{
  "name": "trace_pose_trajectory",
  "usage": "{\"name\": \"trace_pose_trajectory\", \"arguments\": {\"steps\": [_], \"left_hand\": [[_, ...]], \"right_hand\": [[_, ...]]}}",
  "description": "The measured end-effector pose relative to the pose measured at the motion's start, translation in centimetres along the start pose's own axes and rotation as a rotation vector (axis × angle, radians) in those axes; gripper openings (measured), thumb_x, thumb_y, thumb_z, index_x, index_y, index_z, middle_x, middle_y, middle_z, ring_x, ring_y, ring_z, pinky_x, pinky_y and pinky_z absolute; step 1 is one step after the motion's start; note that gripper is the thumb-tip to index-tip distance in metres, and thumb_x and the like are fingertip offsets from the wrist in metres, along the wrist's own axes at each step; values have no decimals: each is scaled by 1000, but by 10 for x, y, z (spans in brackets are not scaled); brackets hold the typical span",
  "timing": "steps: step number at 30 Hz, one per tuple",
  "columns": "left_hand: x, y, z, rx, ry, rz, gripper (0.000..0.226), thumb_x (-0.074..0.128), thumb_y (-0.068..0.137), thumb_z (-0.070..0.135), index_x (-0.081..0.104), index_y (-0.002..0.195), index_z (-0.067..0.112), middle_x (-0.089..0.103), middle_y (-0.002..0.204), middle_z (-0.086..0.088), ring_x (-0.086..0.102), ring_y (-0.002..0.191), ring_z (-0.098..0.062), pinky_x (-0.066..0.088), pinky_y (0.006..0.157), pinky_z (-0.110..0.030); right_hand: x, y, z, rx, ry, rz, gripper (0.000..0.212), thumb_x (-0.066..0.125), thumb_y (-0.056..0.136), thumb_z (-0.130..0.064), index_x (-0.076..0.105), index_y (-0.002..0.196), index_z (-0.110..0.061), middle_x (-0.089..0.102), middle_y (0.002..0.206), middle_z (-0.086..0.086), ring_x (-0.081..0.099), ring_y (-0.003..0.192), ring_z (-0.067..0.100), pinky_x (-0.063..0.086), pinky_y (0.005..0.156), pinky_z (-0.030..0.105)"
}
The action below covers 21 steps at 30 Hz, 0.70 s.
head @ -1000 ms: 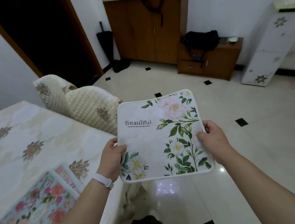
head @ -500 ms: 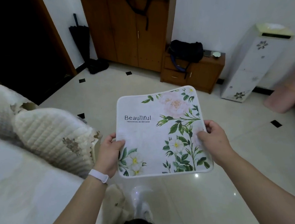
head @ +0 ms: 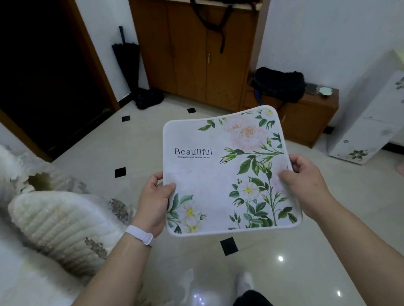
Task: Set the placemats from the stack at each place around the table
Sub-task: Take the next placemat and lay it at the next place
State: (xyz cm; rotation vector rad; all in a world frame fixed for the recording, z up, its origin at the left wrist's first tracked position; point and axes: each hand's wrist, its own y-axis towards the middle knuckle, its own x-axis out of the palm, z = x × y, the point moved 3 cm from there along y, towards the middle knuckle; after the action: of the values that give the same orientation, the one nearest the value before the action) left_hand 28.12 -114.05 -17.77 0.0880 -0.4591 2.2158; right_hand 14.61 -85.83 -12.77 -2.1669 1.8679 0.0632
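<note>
A square white placemat (head: 212, 176) printed with green leaves, pale flowers and the word "Beautiful" is held flat in the air over the tiled floor. My left hand (head: 155, 204) grips its left edge, thumb on top. My right hand (head: 302, 183) grips its right edge the same way. The table (head: 10, 283) with its pale cloth shows only at the lower left, blurred. No stack of placemats is in view.
Two chairs with quilted cream covers (head: 57, 227) stand against the table at left. Ahead are a wooden cabinet (head: 188, 52), a low wooden stand (head: 314, 112) with a black bag, a folded umbrella (head: 127, 62), a dark doorway (head: 25, 70) and a white floral unit (head: 374, 120) at right.
The view has swung right, away from the table; the floral placemat lying on the table has left the frame. Both hands keep the same hold on the white placemat.
</note>
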Motion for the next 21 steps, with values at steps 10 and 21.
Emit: {"name": "trace_pose_trajectory", "arguments": {"steps": [10,21], "left_hand": [[21,125,20,-30,11,226,27,54,90,-3,54,114,9,72,95,-19,69,81,-35,55,79,-50],[48,219,57,10,-4,460,28,52,90,-4,53,117,5,70,95,-20,67,83,-36,53,82,-53]], "right_hand": [[74,186,0,54,34,-226,31,51,88,5,62,99,-21,75,95,0,73,79,26,59,64,40],[151,339,-43,36,-61,-442,29,52,88,1,62,98,-24,74,95,-1,73,79,25,61,68,44]]}}
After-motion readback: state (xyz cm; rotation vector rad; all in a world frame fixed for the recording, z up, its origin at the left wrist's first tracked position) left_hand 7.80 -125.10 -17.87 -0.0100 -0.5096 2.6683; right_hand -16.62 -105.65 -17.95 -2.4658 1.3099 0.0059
